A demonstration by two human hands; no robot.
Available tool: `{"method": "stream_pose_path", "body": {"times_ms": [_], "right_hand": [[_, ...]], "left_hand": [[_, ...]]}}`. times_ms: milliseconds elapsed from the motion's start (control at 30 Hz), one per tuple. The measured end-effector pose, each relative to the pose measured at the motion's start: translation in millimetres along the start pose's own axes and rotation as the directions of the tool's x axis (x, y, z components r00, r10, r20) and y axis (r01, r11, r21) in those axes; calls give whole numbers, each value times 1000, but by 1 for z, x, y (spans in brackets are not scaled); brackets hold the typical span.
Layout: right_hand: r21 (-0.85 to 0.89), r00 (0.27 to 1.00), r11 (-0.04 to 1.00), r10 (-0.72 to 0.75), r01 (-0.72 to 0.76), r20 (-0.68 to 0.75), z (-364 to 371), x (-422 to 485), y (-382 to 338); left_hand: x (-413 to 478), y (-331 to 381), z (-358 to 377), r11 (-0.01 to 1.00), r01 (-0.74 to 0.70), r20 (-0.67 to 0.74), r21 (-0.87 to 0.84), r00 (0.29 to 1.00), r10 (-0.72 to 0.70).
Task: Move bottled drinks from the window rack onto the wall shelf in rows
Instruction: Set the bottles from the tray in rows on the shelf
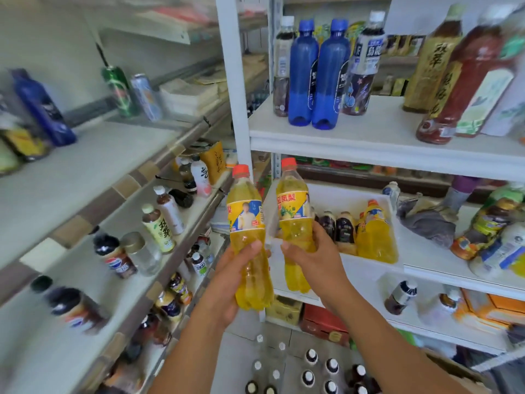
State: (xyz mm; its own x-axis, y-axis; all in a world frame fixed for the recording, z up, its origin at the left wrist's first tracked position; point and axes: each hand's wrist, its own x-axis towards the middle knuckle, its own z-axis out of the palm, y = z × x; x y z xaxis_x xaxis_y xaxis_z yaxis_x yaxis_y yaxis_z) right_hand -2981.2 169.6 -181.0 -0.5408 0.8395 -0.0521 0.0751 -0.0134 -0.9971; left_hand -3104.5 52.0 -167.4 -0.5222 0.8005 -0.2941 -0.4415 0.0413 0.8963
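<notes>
White tray (326, 194), middle level of the white rack (397, 146): holds one yellow drink bottle with an orange cap (375, 234) and several dark bottles (343, 228) standing beside it. A grey cloth (429, 223) lies just right of the tray.

Top level of the rack: two blue bottles (315, 75) side by side, a dark bottle at either flank, and tall brown tea bottles (454, 81) further right.

Wall shelf (85, 172), left side, several tiers: blue bottle (42, 109) and two cans (130, 92) on the upper tier; tea, cola and clear bottles scattered and tilted on the tiers below, not in rows.

Floor, bottom centre: a cluster of white-capped dark bottles (312, 371) seen from above.

Left hand (235, 280): grip clenched around the lower body of a yellow bottle with a red cap (247, 231), held upright in the air between shelf and rack.

Right hand (312, 257): grip clenched around the lower body of a second yellow bottle (294, 220), red-capped, upright, just beside the first and in front of the tray.
</notes>
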Motion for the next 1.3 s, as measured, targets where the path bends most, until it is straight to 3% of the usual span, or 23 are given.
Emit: {"method": "stream_pose_path", "body": {"times_ms": [267, 467, 767, 1133, 1300], "right_hand": [[48, 971, 989, -146, 140, 189, 50, -25, -56], [90, 898, 969, -248, 231, 363, 105, -40, -96], [169, 775, 945, -327, 281, 541, 195, -71, -130], [273, 644, 924, -383, 269, 662, 330, -113, -156], [295, 577, 920, -393, 259, 716, 395, -119, -156]], "left_hand": [[-71, 53, -21, 975, -220, -167, 11, 961, 219], [-119, 90, -48, 921, -382, -333, 82, 860, 386], [-183, 124, -99, 825, -508, -580, 249, 604, 547], [-233, 161, -205, 734, -480, -725, 480, 255, 640], [-230, 183, -284, 713, -390, -762, 583, 45, 647]]}}
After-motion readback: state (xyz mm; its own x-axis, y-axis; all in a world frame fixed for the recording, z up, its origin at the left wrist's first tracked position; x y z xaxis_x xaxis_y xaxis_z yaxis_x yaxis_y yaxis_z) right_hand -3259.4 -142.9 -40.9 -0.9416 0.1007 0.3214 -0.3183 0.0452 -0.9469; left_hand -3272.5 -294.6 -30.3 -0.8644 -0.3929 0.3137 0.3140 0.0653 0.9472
